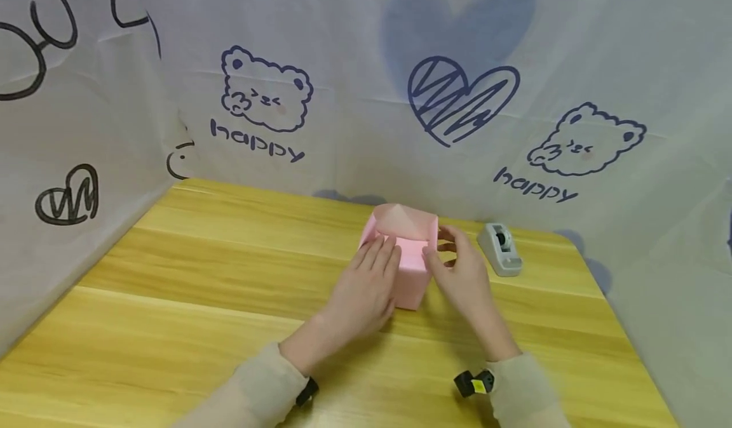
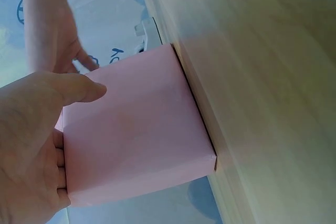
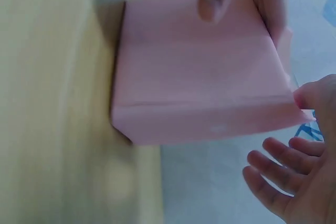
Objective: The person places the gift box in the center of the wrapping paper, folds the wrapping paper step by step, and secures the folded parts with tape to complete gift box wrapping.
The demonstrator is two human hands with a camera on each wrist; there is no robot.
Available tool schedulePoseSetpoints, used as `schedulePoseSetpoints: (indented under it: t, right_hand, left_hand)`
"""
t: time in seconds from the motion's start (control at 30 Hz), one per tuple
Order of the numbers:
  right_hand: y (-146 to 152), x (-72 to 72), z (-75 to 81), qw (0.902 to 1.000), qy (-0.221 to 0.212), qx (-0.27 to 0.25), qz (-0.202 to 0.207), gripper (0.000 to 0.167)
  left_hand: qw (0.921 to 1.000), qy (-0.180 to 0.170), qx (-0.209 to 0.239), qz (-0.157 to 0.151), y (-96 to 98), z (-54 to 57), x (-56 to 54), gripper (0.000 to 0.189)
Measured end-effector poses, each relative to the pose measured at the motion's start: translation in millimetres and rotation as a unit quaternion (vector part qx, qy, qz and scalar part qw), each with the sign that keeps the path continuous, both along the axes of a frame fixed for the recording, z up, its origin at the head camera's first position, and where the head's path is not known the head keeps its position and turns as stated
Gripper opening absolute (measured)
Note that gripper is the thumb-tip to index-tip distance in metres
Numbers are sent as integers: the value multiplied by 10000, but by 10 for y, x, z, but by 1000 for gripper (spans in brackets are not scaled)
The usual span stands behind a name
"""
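Note:
A pink paper box [image 1: 413, 285] stands on the wooden table, with a flap [image 1: 403, 220] raised at its far side. My left hand [image 1: 363, 288] lies over the box's top with straight fingers, and its thumb [image 2: 86, 88] rests against the near face. At the upper right edge is my right hand [image 1: 464, 279]. Its thumb touches the box's corner, while the other fingers [image 3: 278, 169] spread apart beside the right side. The box's inside is hidden.
A white and grey tape dispenser [image 1: 501, 250] stands to the right of the box, near the table's back edge. White sheets [image 1: 354, 110] with drawn bears and hearts hang behind and beside the wooden table [image 1: 189, 275].

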State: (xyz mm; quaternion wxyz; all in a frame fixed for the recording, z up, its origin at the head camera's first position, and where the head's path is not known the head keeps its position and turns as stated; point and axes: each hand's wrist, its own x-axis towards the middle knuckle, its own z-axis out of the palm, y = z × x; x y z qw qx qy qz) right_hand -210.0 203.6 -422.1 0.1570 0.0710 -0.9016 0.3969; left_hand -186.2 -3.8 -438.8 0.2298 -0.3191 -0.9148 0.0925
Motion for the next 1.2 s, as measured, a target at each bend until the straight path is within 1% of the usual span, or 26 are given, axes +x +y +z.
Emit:
schedulePoseSetpoints:
  t: [0.1, 0.2, 0.27, 0.33, 0.4, 0.43, 0.47, 0.53, 0.57, 0.63, 0.67, 0.7, 0.73, 0.77, 0.8, 0.83, 0.9, 1.0, 1.07, 1.13, 1.2]
  right_hand:
    - [-47, 19, -62, 9994, -176, -291, 96, 57]
    - [-83, 16, -107, 9980, -96, -591, 185, 53]
    - [-101, 13, -126, 9970, -33, -739, 214, 51]
    - [-108, 11, -143, 9967, -5, -789, 190, 50]
    - [-108, 21, -147, 9965, -26, -824, 161, 51]
    - [-107, 26, -146, 9964, -36, -831, 157, 51]
    - [-107, 29, -145, 9963, -60, -848, 152, 51]
    - [-105, 32, -143, 9959, -86, -889, 172, 51]
    - [-102, 33, -143, 9957, -119, -905, 183, 51]
    - [-99, 31, -147, 9952, -180, -943, 178, 51]
    - [-98, 28, -151, 9949, -214, -969, 175, 51]
    - [-96, 26, -155, 9947, -255, -984, 172, 51]
    - [-95, 23, -160, 9944, -284, -1001, 172, 52]
    - [-95, 21, -165, 9941, -314, -1023, 174, 52]
    - [-95, 17, -171, 9937, -338, -1049, 179, 52]
    - [-94, 14, -177, 9935, -357, -1067, 192, 53]
    - [-97, 10, -188, 9929, -420, -1096, 191, 54]
    - [-106, 7, -199, 9919, -505, -1147, 209, 55]
    - [-107, 10, -198, 9915, -531, -1171, 202, 55]
    - [-108, 12, -199, 9909, -536, -1217, 200, 55]
    - [-109, 16, -199, 9905, -543, -1246, 193, 54]
  left_hand:
    - [9997, -108, 179, -83, -17, 12, -16, 83]
    - [9989, -256, 370, -165, -25, 19, -33, 84]
    - [9980, -287, 516, -246, -30, 20, -48, 84]
    - [9959, -221, 758, -452, -37, 27, -67, 82]
    - [9899, -63, 1167, -807, -45, 48, -96, 76]
    - [9843, 38, 1436, -1024, -50, 63, -116, 72]
    - [9771, 171, 1728, -1234, -60, 81, -133, 67]
    - [9575, 541, 2341, -1597, -91, 118, -175, 54]
    - [9476, 759, 2607, -1684, -113, 132, -198, 48]
    - [9274, 1154, 3116, -1720, -172, 154, -248, 38]
    - [9194, 1325, 3315, -1652, -209, 157, -278, 33]
    - [9133, 1442, 3480, -1552, -247, 160, -306, 28]
    - [9096, 1471, 3614, -1431, -287, 161, -333, 25]
    - [9083, 1428, 3709, -1303, -328, 158, -360, 21]
    - [9094, 1321, 3762, -1182, -368, 153, -385, 19]
    - [9133, 1186, 3756, -1039, -405, 148, -405, 16]
    - [9257, 818, 3614, -756, -467, 123, -435, 14]
    - [9433, 254, 3268, -512, -516, 85, -461, 17]
    - [9495, 27, 3102, -479, -510, 62, -473, 20]
    - [9511, -84, 3043, -526, -495, 51, -477, 22]
    - [9506, -118, 3042, -602, -476, 43, -483, 22]
